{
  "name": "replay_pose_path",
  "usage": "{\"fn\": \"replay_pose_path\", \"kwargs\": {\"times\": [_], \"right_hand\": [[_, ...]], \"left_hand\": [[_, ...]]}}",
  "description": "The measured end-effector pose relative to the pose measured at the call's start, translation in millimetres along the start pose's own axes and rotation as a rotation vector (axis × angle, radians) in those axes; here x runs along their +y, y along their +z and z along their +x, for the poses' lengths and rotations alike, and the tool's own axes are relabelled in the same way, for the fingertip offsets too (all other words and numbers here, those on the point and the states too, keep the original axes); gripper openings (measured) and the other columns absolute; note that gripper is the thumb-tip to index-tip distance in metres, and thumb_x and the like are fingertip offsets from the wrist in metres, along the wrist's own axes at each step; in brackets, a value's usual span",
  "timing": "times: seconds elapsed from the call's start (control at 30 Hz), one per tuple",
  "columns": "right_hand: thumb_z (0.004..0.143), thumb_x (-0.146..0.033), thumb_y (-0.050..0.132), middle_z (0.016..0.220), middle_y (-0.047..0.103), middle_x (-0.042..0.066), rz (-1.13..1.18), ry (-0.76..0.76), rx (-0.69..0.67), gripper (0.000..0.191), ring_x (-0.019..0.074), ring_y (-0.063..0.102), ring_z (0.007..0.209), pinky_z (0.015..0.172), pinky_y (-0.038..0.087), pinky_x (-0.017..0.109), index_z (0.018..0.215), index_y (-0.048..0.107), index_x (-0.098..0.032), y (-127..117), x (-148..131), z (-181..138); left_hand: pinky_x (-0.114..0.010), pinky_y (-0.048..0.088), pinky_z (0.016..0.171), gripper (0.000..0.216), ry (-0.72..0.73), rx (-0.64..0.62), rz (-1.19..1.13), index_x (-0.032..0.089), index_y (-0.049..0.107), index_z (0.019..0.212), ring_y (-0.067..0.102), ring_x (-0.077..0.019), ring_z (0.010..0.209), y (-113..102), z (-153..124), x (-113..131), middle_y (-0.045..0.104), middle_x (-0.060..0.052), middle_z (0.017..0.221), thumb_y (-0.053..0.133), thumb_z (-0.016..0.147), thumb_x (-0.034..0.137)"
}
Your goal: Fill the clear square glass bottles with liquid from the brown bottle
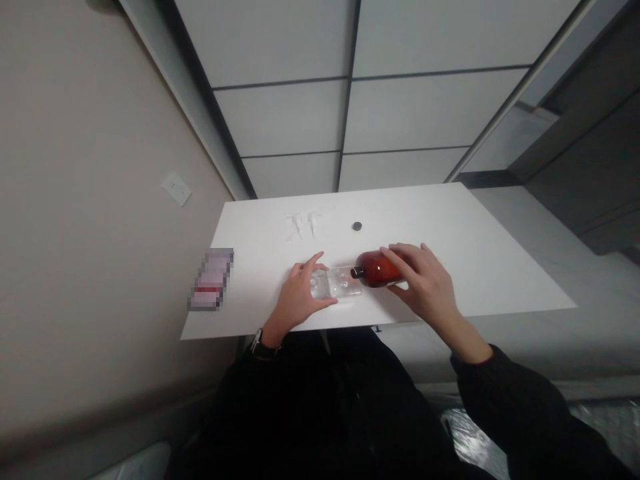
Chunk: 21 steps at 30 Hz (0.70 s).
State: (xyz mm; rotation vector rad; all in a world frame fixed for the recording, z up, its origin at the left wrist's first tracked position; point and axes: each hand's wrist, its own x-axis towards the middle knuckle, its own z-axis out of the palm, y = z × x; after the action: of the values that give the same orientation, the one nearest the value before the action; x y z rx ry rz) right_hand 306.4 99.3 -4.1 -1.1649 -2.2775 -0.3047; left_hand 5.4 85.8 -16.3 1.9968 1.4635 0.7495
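My right hand [425, 280] grips a red-brown bottle [375, 269], which is tipped so that its dark open neck points left. Just below that neck are clear containers [345, 283], seemingly two side by side; whether liquid is flowing cannot be made out. My left hand [300, 291] wraps around the left clear container, thumb on the near side and fingers on the far side. Farther back on the white table lie two white pump heads [313, 224] and a small dark round cap [357, 226].
The white table [500, 267] has its near edge close to my body. A blurred-out pinkish rectangular item [213, 280] lies at its left end. Beyond the table stand white panelled doors [295, 120], and a wall with a socket [177, 189] rises on the left.
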Motion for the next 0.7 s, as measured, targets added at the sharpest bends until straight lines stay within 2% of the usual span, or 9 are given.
{"fn": "replay_pose_path", "kwargs": {"times": [0.27, 0.5, 0.7], "right_hand": [[0.093, -0.013, 0.071, 0.141, 0.066, 0.017, -0.037, -0.041, -0.010, 0.083, 0.0373, 0.066, 0.127, 0.112, 0.052, 0.065, 0.166, 0.035, -0.030, -3.1, -0.2, 6.4], [0.094, -0.012, 0.070, 0.144, 0.066, 0.015, -0.044, -0.043, -0.036, 0.091, 0.0375, 0.065, 0.131, 0.115, 0.050, 0.067, 0.169, 0.025, -0.036, -6.9, -0.1, 8.7], [0.094, -0.011, 0.069, 0.146, 0.065, 0.013, -0.040, -0.040, -0.058, 0.093, 0.0373, 0.064, 0.134, 0.117, 0.048, 0.067, 0.170, 0.024, -0.037, -8.7, -1.1, 9.5]], "left_hand": [[-0.049, 0.047, 0.111, 0.107, -0.008, -0.005, -0.012, 0.030, 0.036, 0.160, 0.056, -0.0324, 0.124, -0.5, 0.1, 2.4, 0.072, -0.004, 0.137, 0.097, 0.072, 0.025], [-0.050, 0.047, 0.110, 0.108, 0.005, 0.004, -0.017, 0.032, 0.036, 0.160, 0.057, -0.0330, 0.123, 1.4, 0.0, -0.2, 0.072, -0.004, 0.137, 0.098, 0.071, 0.027], [-0.051, 0.047, 0.111, 0.107, 0.011, -0.003, -0.022, 0.032, 0.037, 0.160, 0.057, -0.0336, 0.123, 0.8, 0.2, 0.0, 0.072, -0.005, 0.137, 0.097, 0.072, 0.028]]}}
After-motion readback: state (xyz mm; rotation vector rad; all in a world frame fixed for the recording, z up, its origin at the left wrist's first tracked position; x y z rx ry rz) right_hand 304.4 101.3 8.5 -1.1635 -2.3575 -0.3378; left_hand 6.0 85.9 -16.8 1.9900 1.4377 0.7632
